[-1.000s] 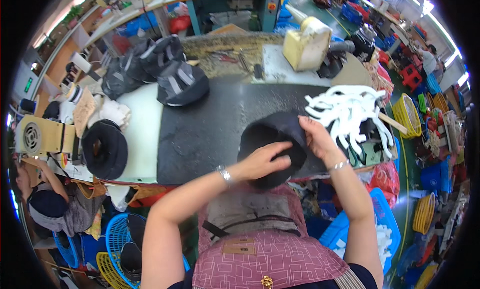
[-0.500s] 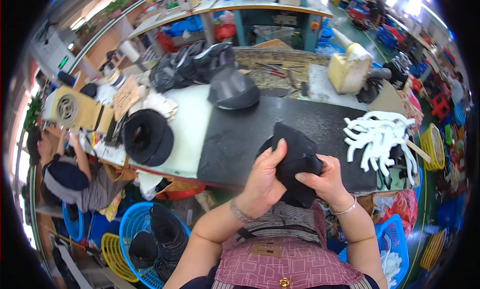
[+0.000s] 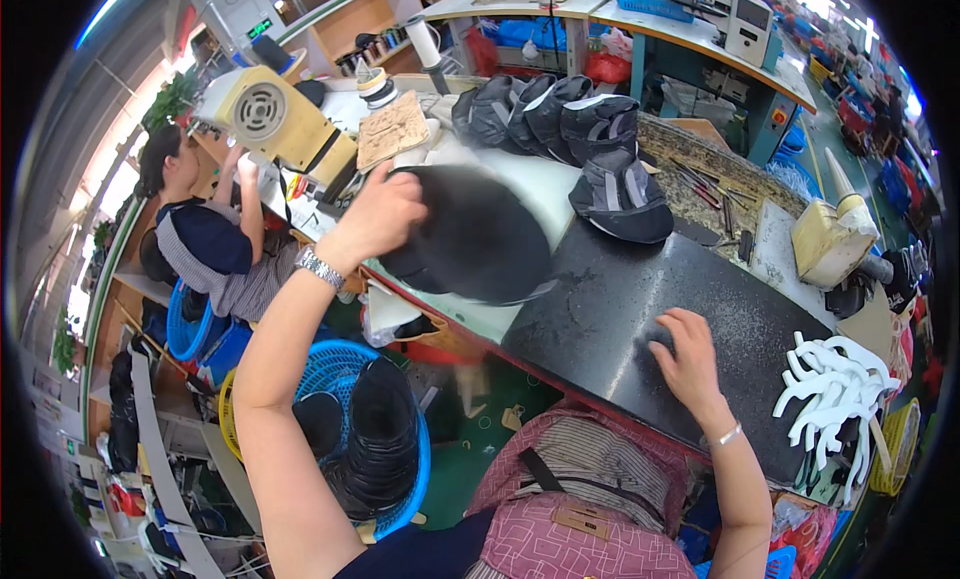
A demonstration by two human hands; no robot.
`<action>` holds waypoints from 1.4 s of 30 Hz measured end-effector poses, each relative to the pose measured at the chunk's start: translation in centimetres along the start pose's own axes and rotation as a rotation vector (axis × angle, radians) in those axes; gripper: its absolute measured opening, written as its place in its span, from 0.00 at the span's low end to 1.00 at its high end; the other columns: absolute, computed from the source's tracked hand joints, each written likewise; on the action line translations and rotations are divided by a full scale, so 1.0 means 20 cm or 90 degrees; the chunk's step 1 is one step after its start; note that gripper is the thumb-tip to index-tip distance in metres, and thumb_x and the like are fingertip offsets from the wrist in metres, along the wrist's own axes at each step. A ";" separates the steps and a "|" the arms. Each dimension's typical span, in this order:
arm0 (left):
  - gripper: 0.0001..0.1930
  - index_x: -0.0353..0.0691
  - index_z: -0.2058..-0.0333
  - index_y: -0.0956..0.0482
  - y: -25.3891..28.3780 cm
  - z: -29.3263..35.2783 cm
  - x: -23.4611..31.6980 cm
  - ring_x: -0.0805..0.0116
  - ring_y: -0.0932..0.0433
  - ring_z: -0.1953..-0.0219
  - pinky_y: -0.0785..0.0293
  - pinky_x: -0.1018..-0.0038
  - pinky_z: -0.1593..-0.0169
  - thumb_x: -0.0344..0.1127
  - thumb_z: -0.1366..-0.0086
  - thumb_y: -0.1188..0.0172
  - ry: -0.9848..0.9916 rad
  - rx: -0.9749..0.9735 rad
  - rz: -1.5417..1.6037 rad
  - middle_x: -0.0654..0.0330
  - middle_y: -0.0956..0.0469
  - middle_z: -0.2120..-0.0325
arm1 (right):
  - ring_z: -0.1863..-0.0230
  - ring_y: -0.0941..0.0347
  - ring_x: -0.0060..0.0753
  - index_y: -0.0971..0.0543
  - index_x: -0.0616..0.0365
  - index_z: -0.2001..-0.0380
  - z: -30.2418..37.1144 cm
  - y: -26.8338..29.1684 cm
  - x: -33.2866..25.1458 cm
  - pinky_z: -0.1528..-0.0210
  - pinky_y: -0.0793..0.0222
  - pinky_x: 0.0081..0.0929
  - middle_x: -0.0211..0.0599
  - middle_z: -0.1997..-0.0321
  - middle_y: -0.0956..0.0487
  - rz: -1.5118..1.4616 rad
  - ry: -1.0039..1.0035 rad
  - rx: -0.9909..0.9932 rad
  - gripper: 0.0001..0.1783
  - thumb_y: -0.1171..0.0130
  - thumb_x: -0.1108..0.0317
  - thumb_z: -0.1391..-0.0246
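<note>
My left hand is stretched out to the left, its fingers closed on the edge of a black cap-like fabric piece smeared by motion. This piece hangs over the pale green part of the bench; whether another lies under it I cannot tell. My right hand is over the near part of the black work mat, fingers apart and slightly bent, holding nothing. Beyond the mat, a black cap-like piece with grey stripes rests at the front of a row of similar black pieces.
White curved strips lie heaped on the right. A yellowish block-shaped device and hand tools stand behind the mat. Below left, a blue basket holds black rolled pieces. A co-worker sits at the far left beside a cream machine.
My hands have parted: the left has reached far left and grips a black piece, while the right has let go and hangs over the mat. The view has turned left.
</note>
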State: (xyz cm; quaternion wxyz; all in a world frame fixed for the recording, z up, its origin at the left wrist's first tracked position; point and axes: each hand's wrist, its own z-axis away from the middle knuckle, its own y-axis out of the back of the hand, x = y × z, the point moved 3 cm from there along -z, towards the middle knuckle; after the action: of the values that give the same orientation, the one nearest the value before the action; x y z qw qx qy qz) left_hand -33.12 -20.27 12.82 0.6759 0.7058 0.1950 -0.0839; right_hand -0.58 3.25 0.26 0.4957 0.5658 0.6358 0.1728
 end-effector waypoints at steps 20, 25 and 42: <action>0.11 0.39 0.63 0.22 -0.28 -0.26 0.00 0.55 0.28 0.55 0.36 0.61 0.48 0.29 0.47 0.47 0.228 0.177 0.275 0.54 0.23 0.62 | 0.38 0.45 0.42 0.19 0.44 0.68 -0.31 0.16 0.47 0.36 0.61 0.48 0.31 0.51 0.28 -0.008 0.046 -0.090 0.26 0.51 0.86 0.70; 0.22 0.41 0.56 0.26 -0.10 -0.49 0.58 0.55 0.29 0.53 0.32 0.62 0.50 0.31 0.54 0.36 -0.129 0.316 0.351 0.52 0.27 0.57 | 0.35 0.51 0.44 0.19 0.46 0.66 -0.13 0.29 0.56 0.36 0.58 0.47 0.39 0.41 0.37 0.138 0.064 -0.193 0.25 0.50 0.85 0.68; 0.11 0.39 0.69 0.32 -0.06 -0.71 1.33 0.51 0.25 0.80 0.31 0.64 0.76 0.34 0.46 0.40 -0.222 -0.044 0.668 0.51 0.28 0.84 | 0.44 0.37 0.40 0.29 0.51 0.51 0.22 0.45 0.29 0.37 0.53 0.49 0.39 0.47 0.31 -0.074 0.011 -0.241 0.28 0.38 0.56 0.58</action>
State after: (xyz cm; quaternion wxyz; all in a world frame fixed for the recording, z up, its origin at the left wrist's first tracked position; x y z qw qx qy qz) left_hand -11.34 -1.99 2.57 0.6723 0.6612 -0.2946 0.1549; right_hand 8.70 9.59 2.79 0.5971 0.4230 0.6278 0.2652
